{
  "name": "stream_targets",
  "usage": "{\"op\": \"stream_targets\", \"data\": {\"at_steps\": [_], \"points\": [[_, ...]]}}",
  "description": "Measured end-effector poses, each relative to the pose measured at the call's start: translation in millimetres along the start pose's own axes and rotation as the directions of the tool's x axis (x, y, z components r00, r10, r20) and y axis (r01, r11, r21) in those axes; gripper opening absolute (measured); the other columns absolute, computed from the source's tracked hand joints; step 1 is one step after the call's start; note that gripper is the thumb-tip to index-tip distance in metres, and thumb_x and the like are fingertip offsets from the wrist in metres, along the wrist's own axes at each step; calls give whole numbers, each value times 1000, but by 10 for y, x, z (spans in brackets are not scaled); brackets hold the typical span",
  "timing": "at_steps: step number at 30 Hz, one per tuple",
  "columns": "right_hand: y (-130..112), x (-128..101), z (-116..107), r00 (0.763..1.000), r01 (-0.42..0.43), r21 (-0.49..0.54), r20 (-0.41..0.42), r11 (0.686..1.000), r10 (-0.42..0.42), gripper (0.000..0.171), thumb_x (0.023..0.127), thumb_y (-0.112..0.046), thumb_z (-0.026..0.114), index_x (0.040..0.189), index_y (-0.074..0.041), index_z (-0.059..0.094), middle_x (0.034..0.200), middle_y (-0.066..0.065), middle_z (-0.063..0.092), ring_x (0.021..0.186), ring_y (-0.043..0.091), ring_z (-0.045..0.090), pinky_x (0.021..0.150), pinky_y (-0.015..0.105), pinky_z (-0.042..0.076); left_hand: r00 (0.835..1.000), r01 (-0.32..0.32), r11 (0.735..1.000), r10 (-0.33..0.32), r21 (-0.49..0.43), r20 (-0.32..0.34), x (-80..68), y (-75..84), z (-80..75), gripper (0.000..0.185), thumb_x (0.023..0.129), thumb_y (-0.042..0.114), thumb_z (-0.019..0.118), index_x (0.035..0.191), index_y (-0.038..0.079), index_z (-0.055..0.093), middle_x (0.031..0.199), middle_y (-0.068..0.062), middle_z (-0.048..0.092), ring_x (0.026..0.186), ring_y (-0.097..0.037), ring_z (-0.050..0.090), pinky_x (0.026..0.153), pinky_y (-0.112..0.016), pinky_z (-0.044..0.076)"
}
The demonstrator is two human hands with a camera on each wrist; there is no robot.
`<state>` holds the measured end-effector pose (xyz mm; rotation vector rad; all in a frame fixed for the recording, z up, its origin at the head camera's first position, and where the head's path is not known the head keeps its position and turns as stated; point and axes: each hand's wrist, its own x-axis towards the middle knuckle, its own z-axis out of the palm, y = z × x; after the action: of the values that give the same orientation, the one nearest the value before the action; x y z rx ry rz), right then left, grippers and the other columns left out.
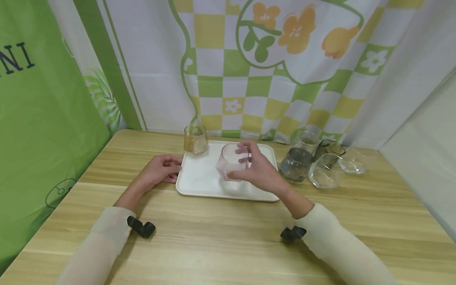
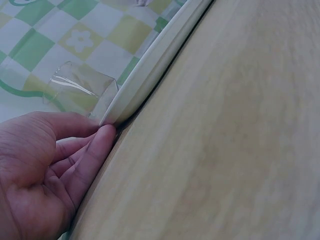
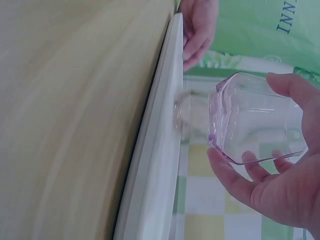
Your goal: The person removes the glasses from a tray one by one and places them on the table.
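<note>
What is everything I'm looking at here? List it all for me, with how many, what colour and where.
Pink glass: one, pale pink, held over the tray.
Amber glass: one, amber, at the tray's far left corner.
Tray: one, white, middle of the table.
Grey glass: one, smoky grey, on the table right of the tray.
Clear glasses: about three or four, clustered beside and behind the grey glass.
Table: one, light wood.
Curtain: one, white with green and yellow checks and orange flowers, behind the table.
Left hand: touches the tray's left edge.
Right hand: grips the pink glass.
</note>
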<state>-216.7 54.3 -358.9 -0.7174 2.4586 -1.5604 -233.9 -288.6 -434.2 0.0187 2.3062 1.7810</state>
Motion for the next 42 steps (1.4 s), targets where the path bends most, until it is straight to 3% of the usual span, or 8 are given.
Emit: {"op": "stream_targets", "data": {"at_steps": [5,13,20,24,34,42], "points": [[70,-139,-228,1000,3,-30,-9,1000,-4,85,80,-16,89,147,-11,36,141,16,50,121,38,54,89,47,57,1000,-2,1000,2,7,-4,-6,0,-2,39,100,6,65,134,-11,55,99,-15,65,76,-17,64,69,-28,63],[150,-409,-548,998,-17,-104,-59,994,11,86,81,-19,91,151,-24,42,141,15,51,121,37,57,89,47,56,1000,0,1000,0,12,1,-14,20,9,39,101,6,64,134,-11,55,100,-16,64,77,-17,65,69,-28,63],[213,-656,-703,994,0,-93,-111,996,-11,87,79,-11,91,152,-18,43,137,21,54,112,36,59,82,34,57,1000,-2,1000,2,6,3,-12,29,12,39,100,5,65,134,-11,55,99,-15,65,77,-17,65,69,-28,63],[228,-817,-796,992,-8,-146,-127,989,-11,85,80,-13,91,150,-18,44,137,19,55,105,33,60,75,29,57,1000,-1,1000,1,5,-1,-13,25,14,38,100,5,65,133,-11,55,97,-14,64,76,-17,64,69,-28,63],[249,-1160,-1066,987,-55,-155,-158,986,31,83,83,-13,88,151,-18,42,137,16,50,117,36,56,81,24,57,1000,-2,1000,2,3,4,-8,-2,-1,38,100,6,65,133,-11,56,96,-14,64,76,-17,64,68,-28,63],[358,-1401,-1278,980,-118,-199,-183,973,82,82,88,-15,85,154,-21,37,143,13,47,115,19,57,82,24,58,1000,0,1000,0,-1,-4,3,-3,-1,39,100,6,66,134,-10,56,96,-13,64,76,-17,64,69,-28,63]]}}
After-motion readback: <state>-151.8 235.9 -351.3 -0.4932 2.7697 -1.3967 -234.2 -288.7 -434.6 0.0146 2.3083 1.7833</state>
